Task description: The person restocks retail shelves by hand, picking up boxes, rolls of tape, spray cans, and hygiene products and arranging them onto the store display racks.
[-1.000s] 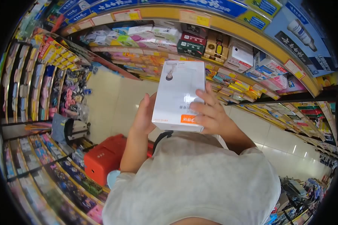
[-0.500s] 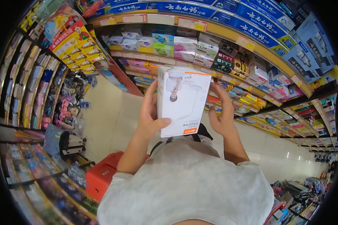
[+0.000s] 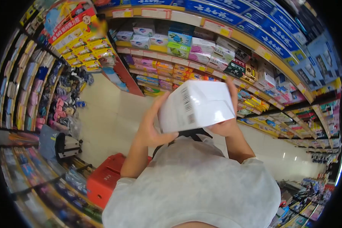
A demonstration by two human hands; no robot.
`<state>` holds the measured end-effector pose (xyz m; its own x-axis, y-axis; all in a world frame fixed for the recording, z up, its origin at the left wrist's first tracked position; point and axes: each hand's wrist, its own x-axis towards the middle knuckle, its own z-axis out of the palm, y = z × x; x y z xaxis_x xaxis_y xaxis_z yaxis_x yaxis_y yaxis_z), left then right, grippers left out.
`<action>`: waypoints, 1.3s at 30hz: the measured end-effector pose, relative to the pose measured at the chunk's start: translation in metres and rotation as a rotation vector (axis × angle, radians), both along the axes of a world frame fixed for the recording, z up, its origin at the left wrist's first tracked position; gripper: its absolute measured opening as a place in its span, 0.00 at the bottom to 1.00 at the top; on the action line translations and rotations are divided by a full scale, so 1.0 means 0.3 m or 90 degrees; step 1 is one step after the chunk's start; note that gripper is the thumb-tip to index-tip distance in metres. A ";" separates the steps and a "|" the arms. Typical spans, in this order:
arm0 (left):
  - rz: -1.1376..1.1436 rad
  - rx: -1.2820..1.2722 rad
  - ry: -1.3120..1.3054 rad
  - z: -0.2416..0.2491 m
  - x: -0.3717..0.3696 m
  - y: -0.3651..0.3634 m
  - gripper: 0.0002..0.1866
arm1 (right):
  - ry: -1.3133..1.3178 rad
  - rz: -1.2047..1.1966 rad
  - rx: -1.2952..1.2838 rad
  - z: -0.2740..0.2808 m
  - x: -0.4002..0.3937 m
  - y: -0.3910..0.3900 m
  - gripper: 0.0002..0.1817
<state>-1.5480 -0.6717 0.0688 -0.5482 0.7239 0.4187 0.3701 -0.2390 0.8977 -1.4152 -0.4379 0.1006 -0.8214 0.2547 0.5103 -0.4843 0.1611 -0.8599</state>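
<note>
A white cardboard product box (image 3: 195, 106) is held in front of my chest, between both hands. It is tilted so that a closed end flap and a side with a barcode face me. My left hand (image 3: 150, 127) grips the barcode side, thumb along the lower edge and fingers behind. On the other side, my right hand (image 3: 230, 117) wraps round the right end, its fingers up the far edge and its palm below. The box's printed front is turned out of sight.
Ahead stands a shelf (image 3: 171, 57) of boxed soaps and packets, with blue toothpaste boxes (image 3: 250, 22) above. At left hangs a yellow glue display card (image 3: 78, 41). A red plastic stool (image 3: 106, 176) and a grey-blue bag (image 3: 49, 142) are low left. Tiled floor (image 3: 102, 110) lies between.
The box has turned from its printed front to its end and barcode side. My right hand, apart from it before, has closed round its right end. The view has shifted slightly.
</note>
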 end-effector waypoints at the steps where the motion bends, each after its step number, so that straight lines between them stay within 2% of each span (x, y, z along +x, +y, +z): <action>1: 0.028 -0.013 -0.023 -0.015 -0.026 0.004 0.59 | 0.011 -0.020 -0.029 -0.009 -0.019 -0.003 0.68; 2: 0.053 -0.028 -0.045 -0.027 -0.046 0.003 0.59 | 0.017 -0.036 -0.130 -0.007 -0.038 -0.019 0.70; 4: 0.072 0.073 -0.168 -0.014 -0.053 0.029 0.55 | 0.071 -0.038 -0.241 -0.053 -0.097 -0.019 0.68; 7: 0.072 0.133 -0.241 -0.012 -0.121 0.035 0.48 | 0.130 -0.050 -0.169 -0.136 -0.175 -0.002 0.65; 9: 0.058 0.129 -0.250 -0.027 -0.212 0.009 0.46 | 0.072 -0.045 -0.136 -0.156 -0.214 -0.016 0.63; 18: 0.103 0.228 -0.102 0.119 -0.455 0.140 0.33 | -0.042 0.064 -0.007 -0.243 -0.435 -0.005 0.50; 21: 0.085 0.231 -0.075 0.136 -0.536 0.179 0.32 | -0.060 0.090 0.005 -0.255 -0.496 0.029 0.46; 25: 0.118 0.143 -0.022 0.193 -0.591 0.219 0.38 | -0.102 0.136 -0.017 -0.277 -0.521 0.106 0.42; 27: 0.098 0.129 0.097 0.192 -0.651 0.212 0.41 | -0.120 0.145 -0.088 -0.297 -0.539 0.097 0.40; 29: 0.072 0.120 0.224 0.204 -0.731 0.213 0.45 | -0.088 0.114 -0.370 -0.340 -0.591 -0.002 0.44; 31: 0.061 0.091 0.313 0.229 -0.782 0.223 0.46 | -0.129 0.197 -0.569 -0.306 -0.630 -0.054 0.47; 33: 0.070 0.041 0.366 0.251 -0.815 0.230 0.45 | -0.247 0.405 -0.680 -0.227 -0.664 -0.054 0.51; 36: 0.018 0.030 0.357 0.225 -0.889 0.220 0.43 | -0.330 0.463 -0.753 -0.168 -0.693 -0.112 0.57; 39: -0.046 0.093 0.202 0.159 -0.948 0.210 0.41 | -0.278 0.473 -0.804 -0.210 -0.707 -0.194 0.56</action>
<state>-1.8325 -0.6086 0.1165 -0.3238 0.6762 0.6618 0.6016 -0.3927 0.6956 -1.6272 -0.4962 0.0376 -0.9793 -0.2007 -0.0257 0.1975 -0.9206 -0.3370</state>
